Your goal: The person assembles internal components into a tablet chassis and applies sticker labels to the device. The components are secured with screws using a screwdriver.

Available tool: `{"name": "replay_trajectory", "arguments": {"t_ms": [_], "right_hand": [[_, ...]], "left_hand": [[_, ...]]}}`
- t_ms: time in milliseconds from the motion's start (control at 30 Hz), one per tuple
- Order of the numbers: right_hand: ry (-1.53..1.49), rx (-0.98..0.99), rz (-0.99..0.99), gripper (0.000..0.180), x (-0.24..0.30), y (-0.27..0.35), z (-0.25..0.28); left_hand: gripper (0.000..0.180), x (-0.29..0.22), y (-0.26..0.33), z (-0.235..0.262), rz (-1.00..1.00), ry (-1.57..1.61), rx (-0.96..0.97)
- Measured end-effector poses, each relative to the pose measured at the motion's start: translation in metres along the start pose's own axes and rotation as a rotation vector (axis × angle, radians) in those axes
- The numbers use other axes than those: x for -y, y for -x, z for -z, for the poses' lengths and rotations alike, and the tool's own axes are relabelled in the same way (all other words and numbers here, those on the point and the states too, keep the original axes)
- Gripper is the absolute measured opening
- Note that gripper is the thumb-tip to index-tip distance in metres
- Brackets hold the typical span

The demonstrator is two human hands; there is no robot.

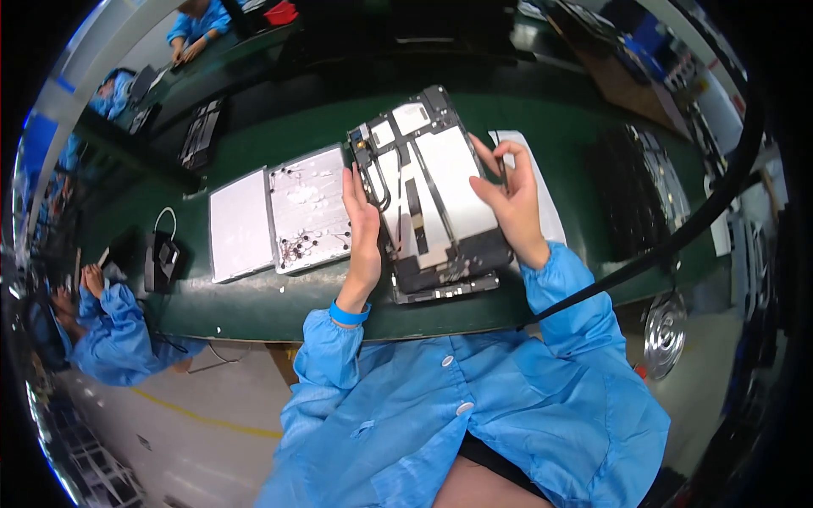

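An opened tablet (460, 182) with white battery cells, black boards and flat cables lies tilted in front of me. Another dark tablet part (449, 290) shows beneath its near edge. My left hand (362, 241) rests against the tablet's left side, fingers stretched out and together, with a blue band at the wrist. At the right edge is my right hand (522, 203), its thumb and fingers closed around a slim dark tool (502, 173); its exact kind is unclear. A white sheet (542, 199) lies on the bench beyond that hand.
Left of the tablet are a white tray (309, 203) of small black-tipped parts and a plain white tray (241, 224). A black device (159, 262) with a white cable stands farther left. Dark panels (648, 190) lie right. A black cable (669, 245) crosses near my right arm. Co-workers (118, 326) sit left.
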State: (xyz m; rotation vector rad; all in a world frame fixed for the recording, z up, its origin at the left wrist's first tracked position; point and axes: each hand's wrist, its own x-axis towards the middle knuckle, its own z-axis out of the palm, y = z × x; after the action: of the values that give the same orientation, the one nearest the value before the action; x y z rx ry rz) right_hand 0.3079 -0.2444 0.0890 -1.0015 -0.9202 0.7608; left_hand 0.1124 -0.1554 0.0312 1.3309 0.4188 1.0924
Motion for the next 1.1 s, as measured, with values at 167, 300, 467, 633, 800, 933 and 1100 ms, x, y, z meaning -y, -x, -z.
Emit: {"name": "replay_trajectory", "arguments": {"t_ms": [167, 300, 467, 633, 800, 933, 1100], "right_hand": [[0.163, -0.120, -0.129, 0.053, -0.050, -0.146, 0.041], [0.259, -0.231, -0.256, 0.069, -0.125, -0.250, 0.054], [0.422, -0.344, -0.136, 0.060, -0.230, -0.313, 0.096], [0.644, 0.011, 0.247, 0.027, -0.179, -0.264, 0.150], [0.731, 0.136, 0.026, 0.041, -0.031, -0.117, 0.185], [0.645, -0.047, -0.105, 0.033, -0.022, -0.018, 0.256], [0.442, -0.170, -0.332, 0.023, -0.019, 0.061, 0.253]], "left_hand": [[0.063, -0.026, 0.024, 0.008, 0.203, -0.077, -0.027], [0.058, -0.010, 0.057, 0.007, -0.012, -0.445, 0.076], [0.057, -0.011, 0.064, -0.008, 0.073, -0.398, 0.112], [0.053, -0.034, 0.055, -0.007, 0.057, -0.637, 0.185], [0.032, -0.091, 0.000, -0.027, -0.139, -0.843, 0.707], [0.030, -0.066, -0.052, -0.088, -0.312, -0.831, 1.146], [0.047, 0.022, -0.045, -0.169, -0.142, -1.200, 1.555]]}}
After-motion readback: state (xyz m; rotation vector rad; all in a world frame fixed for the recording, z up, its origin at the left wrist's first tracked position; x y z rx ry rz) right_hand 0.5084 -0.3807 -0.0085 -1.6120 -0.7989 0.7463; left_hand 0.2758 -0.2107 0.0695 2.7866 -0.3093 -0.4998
